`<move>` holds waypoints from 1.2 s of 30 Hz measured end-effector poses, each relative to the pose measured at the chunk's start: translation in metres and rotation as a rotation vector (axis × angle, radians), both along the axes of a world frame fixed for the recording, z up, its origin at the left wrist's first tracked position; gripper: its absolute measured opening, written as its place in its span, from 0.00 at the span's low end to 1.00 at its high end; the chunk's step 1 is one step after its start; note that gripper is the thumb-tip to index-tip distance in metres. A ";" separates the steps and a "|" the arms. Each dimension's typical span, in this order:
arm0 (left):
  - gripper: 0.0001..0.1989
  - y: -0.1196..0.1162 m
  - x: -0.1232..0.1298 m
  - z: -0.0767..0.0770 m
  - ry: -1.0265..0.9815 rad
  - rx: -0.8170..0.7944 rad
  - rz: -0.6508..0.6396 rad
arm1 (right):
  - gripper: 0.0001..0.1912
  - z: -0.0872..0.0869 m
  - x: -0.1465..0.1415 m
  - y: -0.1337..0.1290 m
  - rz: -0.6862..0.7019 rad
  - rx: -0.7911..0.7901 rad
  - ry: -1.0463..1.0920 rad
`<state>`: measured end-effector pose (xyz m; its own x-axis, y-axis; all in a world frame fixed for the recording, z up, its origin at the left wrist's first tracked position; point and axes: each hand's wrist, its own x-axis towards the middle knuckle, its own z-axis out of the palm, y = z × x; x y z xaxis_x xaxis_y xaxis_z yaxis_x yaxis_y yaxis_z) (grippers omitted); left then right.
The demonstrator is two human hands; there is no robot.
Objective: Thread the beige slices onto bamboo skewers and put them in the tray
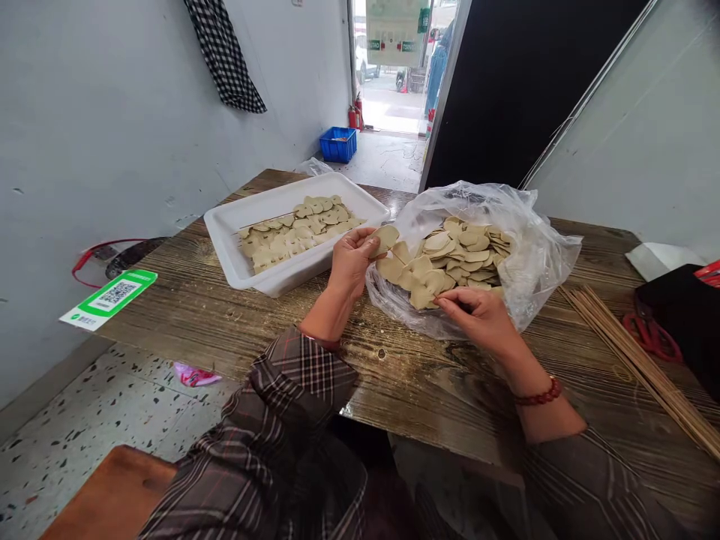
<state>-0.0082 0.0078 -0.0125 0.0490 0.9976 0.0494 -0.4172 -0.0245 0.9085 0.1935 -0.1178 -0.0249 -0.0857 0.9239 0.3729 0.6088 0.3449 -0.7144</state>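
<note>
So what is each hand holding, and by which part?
Left hand: a round slice, by its edge. Right hand: pinched at the edge of other slices; hold unclear.

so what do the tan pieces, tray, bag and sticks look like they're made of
Tan pieces: matt and thin, maybe a food sheet, but the look leaves it open. Tray: probably smooth white plastic, with even colour and a moulded rim. Bag: clear plastic film, by its shiny wrinkles and see-through sides. Sticks: likely bare bamboo or wood, straight, slim and straw-brown.
</note>
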 end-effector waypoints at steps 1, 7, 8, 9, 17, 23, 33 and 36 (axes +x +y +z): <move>0.09 0.000 0.000 0.000 0.006 0.002 0.011 | 0.10 0.000 0.000 0.000 0.000 0.000 -0.004; 0.10 0.000 0.000 0.000 0.035 0.040 0.011 | 0.11 -0.003 0.001 0.001 0.010 -0.015 -0.021; 0.10 -0.001 0.000 0.000 0.043 0.052 0.006 | 0.11 -0.003 0.002 0.001 0.006 -0.015 -0.024; 0.10 -0.002 0.000 0.001 0.053 0.063 0.003 | 0.12 -0.004 0.002 0.001 0.001 -0.015 -0.025; 0.07 -0.005 0.004 0.003 0.197 0.145 0.048 | 0.12 -0.004 0.001 0.002 -0.032 0.001 -0.038; 0.04 -0.005 0.005 0.002 0.306 0.165 0.093 | 0.12 -0.005 -0.003 0.002 -0.055 0.016 -0.049; 0.09 -0.004 0.007 -0.002 0.278 0.157 0.054 | 0.11 -0.009 -0.007 0.002 -0.090 0.074 -0.046; 0.09 -0.006 0.008 -0.001 0.244 0.150 0.013 | 0.11 -0.009 -0.007 0.002 -0.092 0.083 -0.043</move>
